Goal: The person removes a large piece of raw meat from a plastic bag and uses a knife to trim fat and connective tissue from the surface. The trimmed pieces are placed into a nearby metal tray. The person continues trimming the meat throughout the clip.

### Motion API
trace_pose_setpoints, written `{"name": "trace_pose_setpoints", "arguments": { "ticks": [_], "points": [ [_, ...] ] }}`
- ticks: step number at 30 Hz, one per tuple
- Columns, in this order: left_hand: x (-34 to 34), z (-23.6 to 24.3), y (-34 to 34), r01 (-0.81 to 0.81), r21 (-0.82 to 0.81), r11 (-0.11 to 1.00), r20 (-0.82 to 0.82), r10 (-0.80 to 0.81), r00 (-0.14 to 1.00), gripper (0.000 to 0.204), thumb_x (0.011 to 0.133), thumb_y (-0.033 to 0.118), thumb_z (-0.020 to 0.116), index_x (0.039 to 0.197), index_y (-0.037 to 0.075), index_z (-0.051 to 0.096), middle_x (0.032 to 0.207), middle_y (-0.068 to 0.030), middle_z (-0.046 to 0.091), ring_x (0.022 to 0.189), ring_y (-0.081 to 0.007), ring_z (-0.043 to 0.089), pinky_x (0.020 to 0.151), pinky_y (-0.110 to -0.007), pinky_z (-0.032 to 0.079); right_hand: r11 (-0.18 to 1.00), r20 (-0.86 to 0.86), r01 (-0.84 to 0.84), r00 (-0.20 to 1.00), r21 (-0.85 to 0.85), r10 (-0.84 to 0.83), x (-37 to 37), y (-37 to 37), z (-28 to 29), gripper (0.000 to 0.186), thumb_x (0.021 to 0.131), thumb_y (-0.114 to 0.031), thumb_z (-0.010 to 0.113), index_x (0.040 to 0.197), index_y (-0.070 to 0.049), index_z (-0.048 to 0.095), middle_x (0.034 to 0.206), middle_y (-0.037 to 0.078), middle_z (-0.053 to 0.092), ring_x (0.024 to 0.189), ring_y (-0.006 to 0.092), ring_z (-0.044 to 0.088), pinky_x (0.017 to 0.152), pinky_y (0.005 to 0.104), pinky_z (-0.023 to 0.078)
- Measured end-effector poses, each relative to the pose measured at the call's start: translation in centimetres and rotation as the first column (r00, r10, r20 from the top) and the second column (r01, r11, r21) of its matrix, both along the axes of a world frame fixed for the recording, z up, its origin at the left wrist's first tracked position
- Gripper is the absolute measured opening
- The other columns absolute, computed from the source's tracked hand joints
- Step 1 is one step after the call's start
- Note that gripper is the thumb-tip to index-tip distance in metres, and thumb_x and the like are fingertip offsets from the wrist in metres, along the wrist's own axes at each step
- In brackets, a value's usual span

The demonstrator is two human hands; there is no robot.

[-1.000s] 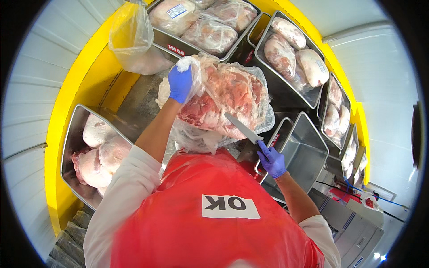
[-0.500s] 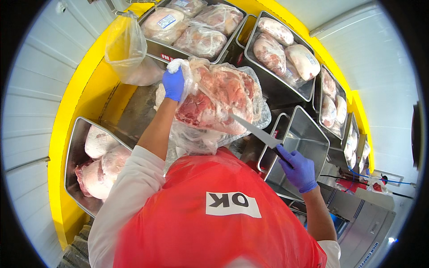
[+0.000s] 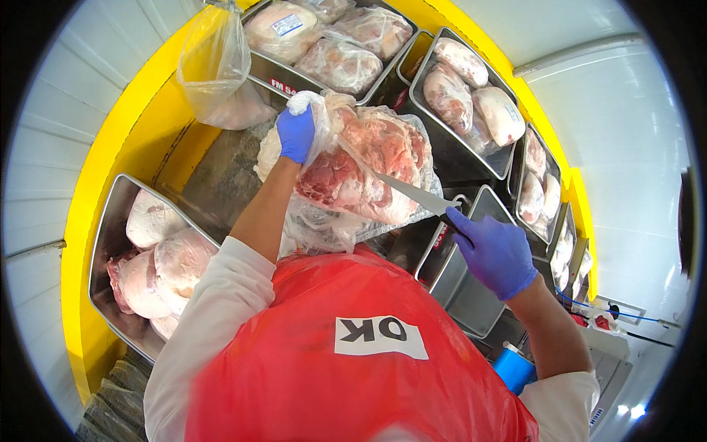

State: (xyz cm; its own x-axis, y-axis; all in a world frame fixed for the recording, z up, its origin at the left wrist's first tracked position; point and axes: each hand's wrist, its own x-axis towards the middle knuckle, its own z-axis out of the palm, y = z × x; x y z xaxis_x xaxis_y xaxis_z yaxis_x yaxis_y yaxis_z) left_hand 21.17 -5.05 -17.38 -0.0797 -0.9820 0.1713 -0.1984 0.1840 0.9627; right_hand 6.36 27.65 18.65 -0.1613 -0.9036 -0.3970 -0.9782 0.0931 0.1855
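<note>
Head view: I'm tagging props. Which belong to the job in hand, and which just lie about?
In use:
- left hand, gloved blue, gripping clear plastic wrap
- right hand, gloved blue, holding long black-handled steel knife
- red and pale raw meat slab

Seemingly idle:
- rectangular steel tub of pale meat, left
- clear plastic bag, upper left
- blue cylinder, lower right

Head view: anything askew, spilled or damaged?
No spill visible. Only the clear plastic stands out: bunched in the left hand and crumpled at the near edge of the meat, unlike the wrapped pieces beyond.

Meat-processing room (image 3: 611, 110), raw meat (image 3: 383, 151), metal tubs (image 3: 465, 291)
</note>
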Motion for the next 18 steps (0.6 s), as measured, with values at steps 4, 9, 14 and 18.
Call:
{"name": "trace_pose_setpoints", "arguments": {
  "ticks": [4, 9, 14, 18],
  "points": [
    [-0.2, 0.3, 0.8, -0.012, 0.055, 0.998, -0.102, 0.017, 0.995, 0.027, 0.102, 0.025, 0.061, 0.106, 0.001, 0.075, 0.098, -0.0198, 0.077, 0.093, -0.0325, 0.075, 0.080, -0.042, 0.056, 0.989, 0.032, -0.120, 0.992, 0.082, 0.118, -0.6, -3.2, 1.3, 0.039, 0.098, -0.023, 0.062, 0.136, -0.014, 0.061, 0.081, 0.014, 0.069, 0.075, 0.0323, 0.072, 0.061, 0.0454, 0.056],
    [0.0, 0.0, 1.6, -0.007, 0.078, 0.997, -0.154, 0.019, 0.988, 0.023, 0.101, 0.019, 0.063, 0.112, 0.002, 0.074, 0.107, -0.0149, 0.078, 0.099, -0.0263, 0.074, 0.085, -0.038, 0.056, 0.970, 0.026, -0.162, 0.987, 0.180, 0.160, -1.2, -6.5, 0.3, 0.039, 0.099, -0.023, 0.062, 0.136, -0.013, 0.060, 0.080, 0.013, 0.067, 0.073, 0.0330, 0.071, 0.061, 0.0460, 0.056],
    [0.1, 1.7, 1.9, 0.017, 0.100, 0.995, -0.251, 0.009, 0.968, 0.024, 0.102, 0.018, 0.061, 0.114, 0.001, 0.074, 0.107, -0.0133, 0.077, 0.099, -0.0232, 0.073, 0.088, -0.037, 0.055, 0.994, 0.109, -0.053, 0.993, 0.092, 0.043, -4.8, -2.7, -3.2, 0.045, 0.101, -0.027, 0.062, 0.146, -0.021, 0.057, 0.079, 0.012, 0.066, 0.070, 0.0346, 0.069, 0.059, 0.0468, 0.056],
    [0.1, 2.1, 1.4, -0.016, 0.163, 0.987, -0.164, 0.043, 0.986, 0.026, 0.104, 0.020, 0.060, 0.113, 0.000, 0.074, 0.106, -0.0124, 0.077, 0.097, -0.0208, 0.071, 0.088, -0.037, 0.055, 0.987, 0.304, 0.085, 0.952, -0.139, -0.039, -8.3, 5.6, -14.8, 0.054, 0.099, -0.028, 0.068, 0.151, -0.028, 0.055, 0.077, 0.012, 0.063, 0.063, 0.0335, 0.066, 0.055, 0.0457, 0.054]
  ]
}}
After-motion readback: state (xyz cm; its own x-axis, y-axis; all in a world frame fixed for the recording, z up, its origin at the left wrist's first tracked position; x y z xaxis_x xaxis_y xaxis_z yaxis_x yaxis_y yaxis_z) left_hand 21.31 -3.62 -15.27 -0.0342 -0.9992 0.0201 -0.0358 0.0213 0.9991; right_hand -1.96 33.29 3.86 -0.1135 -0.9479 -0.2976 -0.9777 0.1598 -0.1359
